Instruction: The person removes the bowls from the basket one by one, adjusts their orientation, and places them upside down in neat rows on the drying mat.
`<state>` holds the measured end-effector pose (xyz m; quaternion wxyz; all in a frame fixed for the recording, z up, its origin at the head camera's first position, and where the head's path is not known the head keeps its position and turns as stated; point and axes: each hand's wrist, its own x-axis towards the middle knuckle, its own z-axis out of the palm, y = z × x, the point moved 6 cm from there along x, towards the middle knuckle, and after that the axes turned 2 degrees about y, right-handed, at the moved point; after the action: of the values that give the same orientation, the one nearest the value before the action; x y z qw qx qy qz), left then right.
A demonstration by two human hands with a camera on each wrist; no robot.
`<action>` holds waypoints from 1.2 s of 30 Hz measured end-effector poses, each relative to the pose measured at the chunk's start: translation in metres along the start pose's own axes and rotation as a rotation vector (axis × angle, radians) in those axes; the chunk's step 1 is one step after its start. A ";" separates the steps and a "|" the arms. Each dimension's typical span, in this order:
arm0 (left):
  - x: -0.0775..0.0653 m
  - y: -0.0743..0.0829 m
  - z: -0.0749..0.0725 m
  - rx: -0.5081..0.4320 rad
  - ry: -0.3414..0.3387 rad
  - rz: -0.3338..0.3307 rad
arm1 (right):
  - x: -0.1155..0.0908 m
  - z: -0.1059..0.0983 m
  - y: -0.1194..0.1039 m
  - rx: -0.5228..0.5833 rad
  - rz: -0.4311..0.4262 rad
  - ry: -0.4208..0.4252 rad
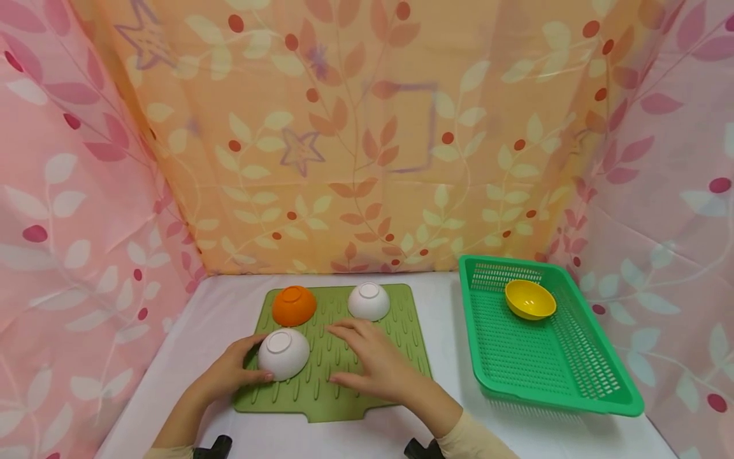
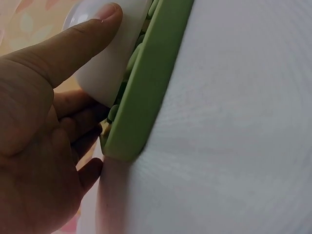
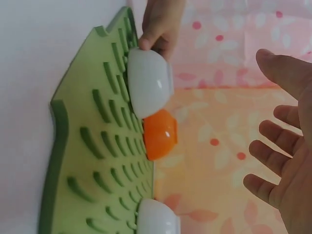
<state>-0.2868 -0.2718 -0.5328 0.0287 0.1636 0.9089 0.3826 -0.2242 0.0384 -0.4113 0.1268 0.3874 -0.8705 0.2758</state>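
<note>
The left hand is holding a round white plastic-looking bowl near the ridged green mat's left edge; the right hand is hovering wide. Slipping sideways, it could be bumping the glossy orange bowl.

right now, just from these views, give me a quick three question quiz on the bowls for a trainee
1. True or false: the orange bowl sits upside down on the green mat.
2. Which hand touches the nearer white bowl: (a) right, (b) left, (c) both?
3. How many bowls lie in the green basket?

Key:
1. True.
2. (b), the left hand.
3. One, the yellow bowl.
</note>
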 end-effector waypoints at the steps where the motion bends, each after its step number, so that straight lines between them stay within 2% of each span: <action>1: 0.000 -0.001 0.001 -0.008 0.000 -0.005 | -0.002 -0.003 0.000 -0.005 -0.007 0.006; 8: -0.001 -0.002 0.003 -0.033 0.009 -0.009 | -0.015 -0.033 0.005 0.090 0.052 0.025; 15: 0.001 -0.001 0.005 -0.037 0.006 -0.018 | -0.031 -0.070 0.010 -0.067 0.046 0.100; 19: 0.002 -0.001 0.004 -0.038 0.009 -0.027 | -0.040 -0.095 0.016 -0.094 0.051 0.130; 29: -0.002 -0.004 0.001 -0.029 0.019 -0.049 | -0.057 -0.143 0.042 -0.119 0.115 0.137; 36: -0.001 -0.005 0.001 -0.031 0.007 -0.060 | -0.066 -0.172 0.062 -0.172 0.185 0.095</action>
<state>-0.2872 -0.2746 -0.5369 0.0394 0.1347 0.9074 0.3961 -0.2255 0.2122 -0.3232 0.1747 0.2794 -0.9160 0.2286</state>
